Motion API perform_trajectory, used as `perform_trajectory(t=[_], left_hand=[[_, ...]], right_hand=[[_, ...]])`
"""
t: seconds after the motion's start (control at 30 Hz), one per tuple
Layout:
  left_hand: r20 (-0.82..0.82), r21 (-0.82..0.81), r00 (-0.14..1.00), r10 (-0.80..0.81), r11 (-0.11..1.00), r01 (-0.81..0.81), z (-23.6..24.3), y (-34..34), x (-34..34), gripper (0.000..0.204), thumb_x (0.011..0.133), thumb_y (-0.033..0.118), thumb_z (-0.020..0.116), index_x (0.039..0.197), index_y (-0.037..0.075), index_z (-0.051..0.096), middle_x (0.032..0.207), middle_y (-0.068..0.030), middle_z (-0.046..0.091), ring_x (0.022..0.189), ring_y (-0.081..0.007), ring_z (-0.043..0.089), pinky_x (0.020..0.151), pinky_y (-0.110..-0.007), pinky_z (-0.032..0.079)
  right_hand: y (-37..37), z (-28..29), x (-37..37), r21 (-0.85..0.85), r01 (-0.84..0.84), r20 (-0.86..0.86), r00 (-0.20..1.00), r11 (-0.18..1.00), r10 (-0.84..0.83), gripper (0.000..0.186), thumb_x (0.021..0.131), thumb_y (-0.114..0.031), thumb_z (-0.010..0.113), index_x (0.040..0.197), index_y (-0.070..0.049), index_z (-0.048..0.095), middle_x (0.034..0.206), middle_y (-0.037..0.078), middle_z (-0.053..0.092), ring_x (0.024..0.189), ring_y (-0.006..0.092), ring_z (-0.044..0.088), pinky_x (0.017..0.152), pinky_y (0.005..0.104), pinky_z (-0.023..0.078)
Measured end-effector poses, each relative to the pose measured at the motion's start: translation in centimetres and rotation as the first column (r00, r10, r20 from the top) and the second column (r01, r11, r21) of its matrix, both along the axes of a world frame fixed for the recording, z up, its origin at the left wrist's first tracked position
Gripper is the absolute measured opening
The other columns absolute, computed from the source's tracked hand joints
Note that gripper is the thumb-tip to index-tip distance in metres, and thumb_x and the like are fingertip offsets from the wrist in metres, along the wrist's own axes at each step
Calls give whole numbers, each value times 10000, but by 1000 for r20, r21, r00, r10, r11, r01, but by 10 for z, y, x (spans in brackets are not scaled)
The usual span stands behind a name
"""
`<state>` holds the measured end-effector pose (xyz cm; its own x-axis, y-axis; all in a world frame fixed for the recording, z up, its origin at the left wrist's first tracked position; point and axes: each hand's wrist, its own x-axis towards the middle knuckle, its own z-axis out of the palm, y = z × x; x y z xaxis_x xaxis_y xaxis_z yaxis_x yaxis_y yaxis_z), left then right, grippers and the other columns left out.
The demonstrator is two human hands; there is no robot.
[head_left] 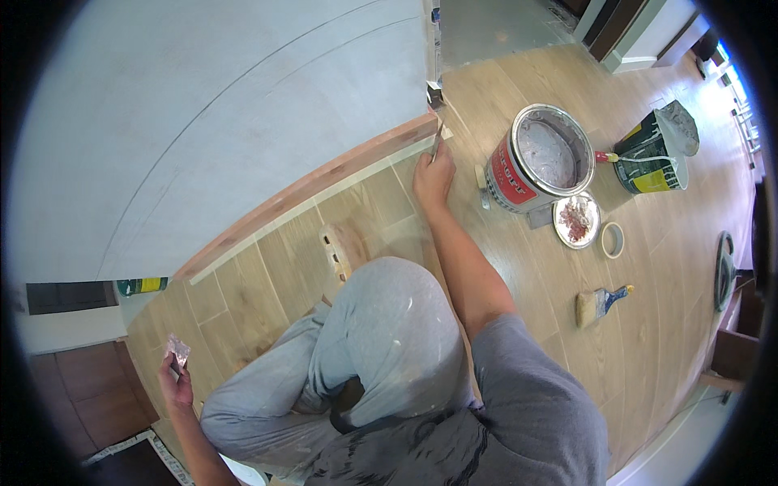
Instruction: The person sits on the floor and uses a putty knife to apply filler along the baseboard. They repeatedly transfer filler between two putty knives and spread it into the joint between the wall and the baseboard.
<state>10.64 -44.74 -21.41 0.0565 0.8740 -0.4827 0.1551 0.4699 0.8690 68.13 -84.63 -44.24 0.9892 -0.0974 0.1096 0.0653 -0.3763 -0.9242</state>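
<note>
My right hand [433, 176] is stretched forward and grips a thin putty knife [438, 139] whose tip touches the end of the brown wooden baseboard [324, 182] at the wall corner. My left hand [174, 381] is held out low at the left and pinches a small flat scraper [178, 350] smeared with pinkish filler. I sit on the wood-look floor with my grey paint-spattered trousers [381, 340] folded in front of me.
An open paint can [541, 158] with pale filler stands right of the hand, its lid [576, 219] beside it. A tape roll [613, 240], a paintbrush [598, 304], a green-and-yellow bucket [652, 154] and a small wooden stool [340, 251] lie around. White wall [203, 105] fills the left.
</note>
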Motion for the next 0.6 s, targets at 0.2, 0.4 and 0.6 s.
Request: perform_trajectory(t=[0.2,0.4,0.6], left_hand=[[-23,4,1000,1,1000,-1,3,-2,5,209,918,132,726,1103,45,685,972,-25,709,818,-120,681,501,-161,539],[-7,34,998,-68,997,68,0,-1,4,229,919,146,728,1121,52,678,1006,-16,700,823,-112,676,514,-161,534],[7,115,995,-99,989,98,30,-29,29,280,928,178,741,1179,79,667,1023,-4,702,800,-76,664,482,-174,483]], right_hand=[[15,-5,17,-35,63,-19,998,997,-63,524,883,-74,615,1376,84,536,1235,278,651,1171,448,610,1020,512,466],[46,-13,-20,-108,-57,-9,998,992,56,572,876,-114,662,1400,70,521,1217,271,655,1173,443,612,1011,521,467],[41,8,-57,-102,-387,-76,921,916,381,535,878,-137,628,1369,67,566,1181,335,654,1119,494,637,963,522,503]])
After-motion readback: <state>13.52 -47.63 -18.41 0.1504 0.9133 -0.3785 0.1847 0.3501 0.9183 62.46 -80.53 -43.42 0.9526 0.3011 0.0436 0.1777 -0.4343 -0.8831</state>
